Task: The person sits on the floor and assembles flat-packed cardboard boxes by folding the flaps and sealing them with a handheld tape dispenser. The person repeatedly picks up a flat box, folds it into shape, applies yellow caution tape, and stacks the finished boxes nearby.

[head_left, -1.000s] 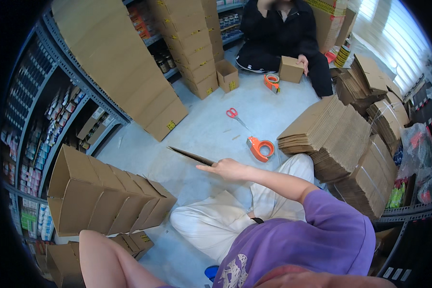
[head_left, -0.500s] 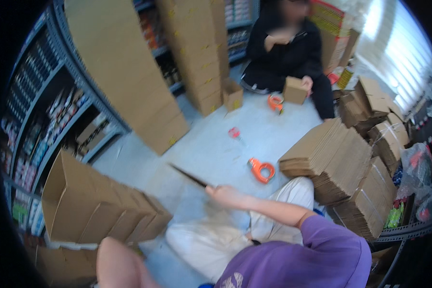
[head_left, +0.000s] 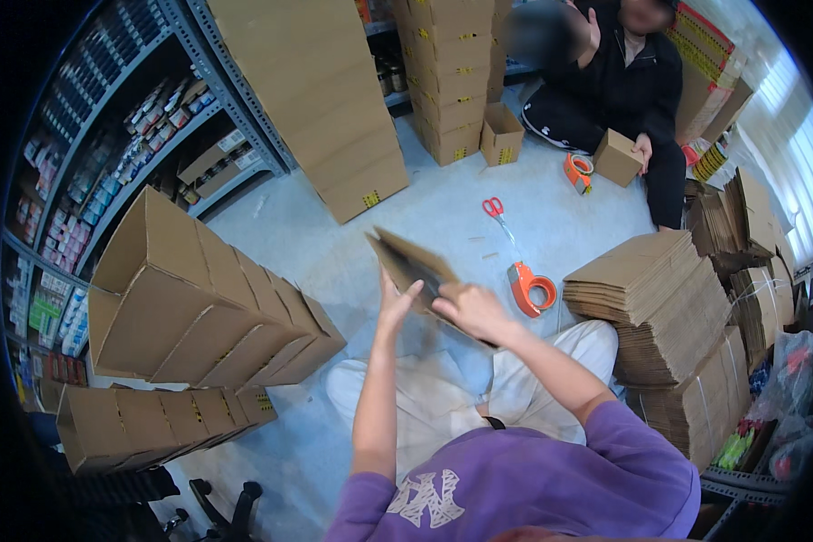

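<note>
Between my hands, over my lap, is a partly opened, still narrow cardboard box (head_left: 422, 256) with a dark gap along its middle. My left hand (head_left: 395, 303) grips its left side, thumb up and the other fingers mostly hidden. At the right edge, my right hand (head_left: 475, 312) is closed with its fingers curled over the cardboard. On the floor beyond lie an orange tape dispenser (head_left: 521, 291) and red-handled scissors (head_left: 494, 209).
To the right rises a stack of flat cardboard boxes (head_left: 646, 280). Rows of formed boxes (head_left: 217, 303) stand at left, near shelves (head_left: 154, 149). A tall box stack (head_left: 452, 81) stands ahead. Across from me sits a person (head_left: 637, 90) with a small box (head_left: 618, 158) and another dispenser (head_left: 580, 172).
My left hand has come up from the lower left to the cardboard. The cardboard, seen edge-on before in my right hand, now shows an opening. The other person has raised a hand.
</note>
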The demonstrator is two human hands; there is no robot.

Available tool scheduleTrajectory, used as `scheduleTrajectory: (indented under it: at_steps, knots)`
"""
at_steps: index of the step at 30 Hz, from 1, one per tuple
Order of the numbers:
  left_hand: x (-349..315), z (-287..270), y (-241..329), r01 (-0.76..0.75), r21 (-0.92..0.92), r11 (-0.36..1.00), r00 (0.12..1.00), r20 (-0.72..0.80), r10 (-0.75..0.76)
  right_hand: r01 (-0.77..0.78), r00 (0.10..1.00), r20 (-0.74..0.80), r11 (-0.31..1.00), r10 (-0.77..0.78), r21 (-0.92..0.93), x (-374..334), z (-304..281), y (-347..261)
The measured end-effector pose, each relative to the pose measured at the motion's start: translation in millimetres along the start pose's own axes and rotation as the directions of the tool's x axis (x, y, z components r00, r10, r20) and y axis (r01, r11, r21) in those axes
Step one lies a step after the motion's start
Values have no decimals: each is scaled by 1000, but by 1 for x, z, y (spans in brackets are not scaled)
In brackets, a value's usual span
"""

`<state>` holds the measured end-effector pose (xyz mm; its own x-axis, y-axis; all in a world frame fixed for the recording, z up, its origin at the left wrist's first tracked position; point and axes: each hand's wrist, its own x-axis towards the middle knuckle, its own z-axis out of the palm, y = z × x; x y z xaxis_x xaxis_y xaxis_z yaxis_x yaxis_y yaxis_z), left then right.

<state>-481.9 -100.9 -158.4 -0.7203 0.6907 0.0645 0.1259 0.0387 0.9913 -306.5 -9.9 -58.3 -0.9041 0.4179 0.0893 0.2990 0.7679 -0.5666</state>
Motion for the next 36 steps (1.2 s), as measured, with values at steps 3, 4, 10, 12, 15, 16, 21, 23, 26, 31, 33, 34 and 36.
scheduleTrajectory:
  at_steps: [3,4,10,12,15,16,21,23,26,31,33,34,36]
  knots:
    - [-14,-10,17,16,2,1000,982,189,-16,-151,986,-84,980,141,-127,29,-20,43]
    - [-26,-4,32,-72,78,994,969,242,51,-117,981,-168,989,100,-95,34,-28,58]
    - [-67,36,99,206,114,972,953,201,-226,99,993,-64,995,-99,-1,54,-18,92]
    - [-31,27,56,92,444,891,996,-47,-79,159,986,41,986,-161,54,65,-7,77]
    - [11,12,51,-135,689,712,880,-247,405,281,958,33,956,-284,82,48,-15,73]
    - [15,15,57,-84,670,738,929,-216,301,435,890,-78,889,-449,-144,28,-19,76]
    - [12,16,75,-153,550,821,907,-251,338,568,807,-52,796,-589,-208,-60,-35,78]
    - [7,3,65,-197,637,745,923,-136,360,548,822,-69,819,-565,-172,-80,-16,71]
    - [-8,18,80,-269,743,613,934,46,354,396,918,101,899,-384,-185,-64,10,83]
    - [-42,37,103,-394,815,424,896,444,-22,327,907,-220,930,-358,-165,-21,30,67]
    - [-28,27,108,-395,802,448,840,513,-177,314,919,-166,920,-357,-236,-18,26,64]
    - [-12,17,100,-444,657,610,718,668,-197,325,939,-43,920,-342,-220,-16,25,73]
    - [22,-25,69,-378,333,864,468,874,-132,362,932,80,908,-353,-211,-11,35,74]
